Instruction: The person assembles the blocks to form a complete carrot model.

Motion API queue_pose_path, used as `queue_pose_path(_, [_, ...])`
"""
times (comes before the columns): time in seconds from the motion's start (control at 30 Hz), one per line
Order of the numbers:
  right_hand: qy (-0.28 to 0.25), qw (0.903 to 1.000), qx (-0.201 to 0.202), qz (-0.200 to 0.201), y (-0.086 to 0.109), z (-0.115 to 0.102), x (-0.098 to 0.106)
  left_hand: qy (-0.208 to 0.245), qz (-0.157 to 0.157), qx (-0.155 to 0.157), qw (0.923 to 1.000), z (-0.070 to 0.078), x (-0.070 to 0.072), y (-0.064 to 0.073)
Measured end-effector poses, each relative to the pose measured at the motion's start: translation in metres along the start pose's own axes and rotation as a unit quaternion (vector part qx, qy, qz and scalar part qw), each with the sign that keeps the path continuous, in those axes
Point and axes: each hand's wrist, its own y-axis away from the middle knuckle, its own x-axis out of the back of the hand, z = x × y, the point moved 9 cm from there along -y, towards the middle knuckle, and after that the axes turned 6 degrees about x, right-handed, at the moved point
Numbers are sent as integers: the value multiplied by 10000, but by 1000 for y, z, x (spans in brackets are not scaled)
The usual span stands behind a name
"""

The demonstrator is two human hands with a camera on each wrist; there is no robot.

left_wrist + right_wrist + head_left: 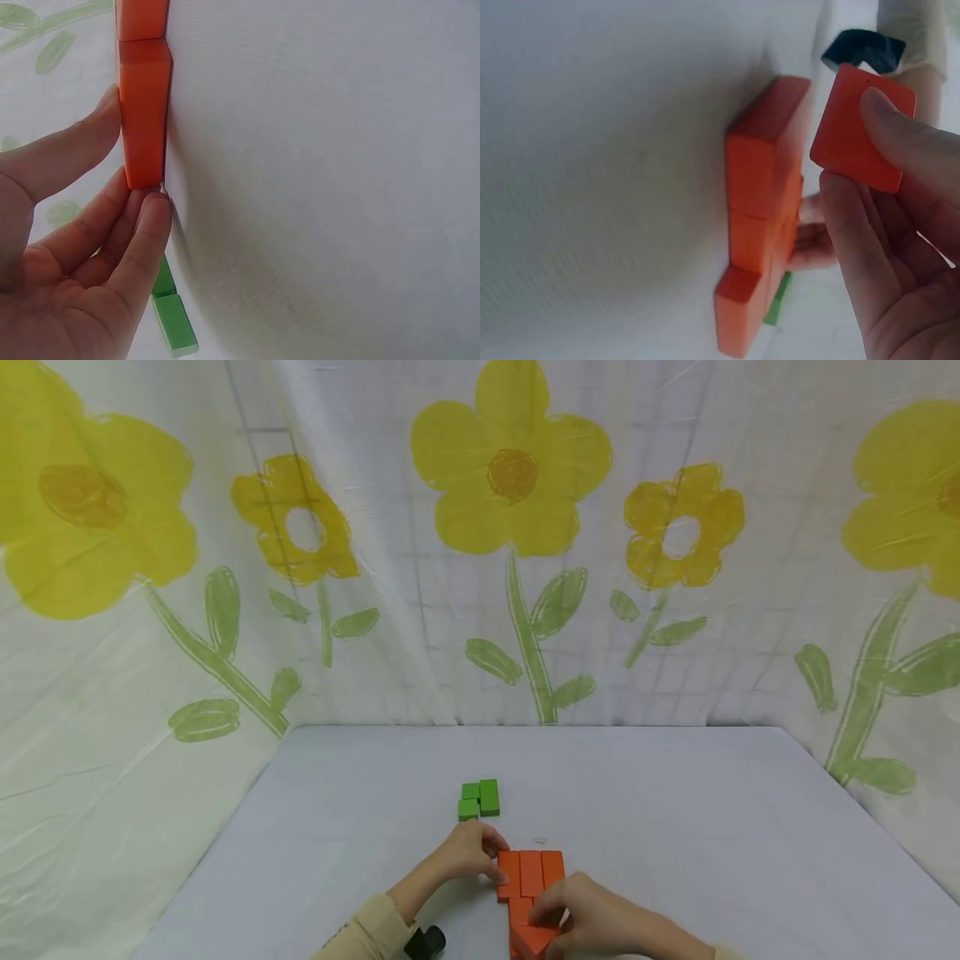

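Flat orange blocks [531, 872] lie side by side on the table, three across at the far end with more in line toward me. My left hand [467, 853] holds the far left orange block [144, 112], thumb along one face and fingertips round its end. Above the near part of the group, my right hand [603, 917] pinches another orange block [847, 127] between thumb and fingers. In the right wrist view, the lower orange blocks [751, 176] stand apart from that held block.
Several green blocks [489, 797] sit together beyond my left hand. A black wrist-worn device [425, 942] shows by the left sleeve [375, 928]. Behind the white table [675, 810] hangs a curtain with yellow flowers [517, 610].
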Motion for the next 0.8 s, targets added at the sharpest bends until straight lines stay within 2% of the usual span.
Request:
queue_pose_path(0.1, [-255, 9996, -47, -111, 4, 3, -9, -30, 19, -8, 10000, 0, 0, 0])
queue_pose_path(0.27, [-203, 9997, 10, -158, 5, 5, -16, -48, 43, -13, 10000, 1, 0, 1])
queue_pose_path(0.4, [393, 9992, 11, -97, 5, 5, -16, -51, 37, -38, 10000, 1, 0, 1])
queue_pose_path(0.57, [1200, 9927, -63, -37, 4, 6, -15, -41, 7, -9, 10000, 0, 1, 0])
queue_pose_path(0.8, [1652, 9861, 157, 17, 3, -1, -16, -28, 2, 8, 10000, 1, 0, 1])
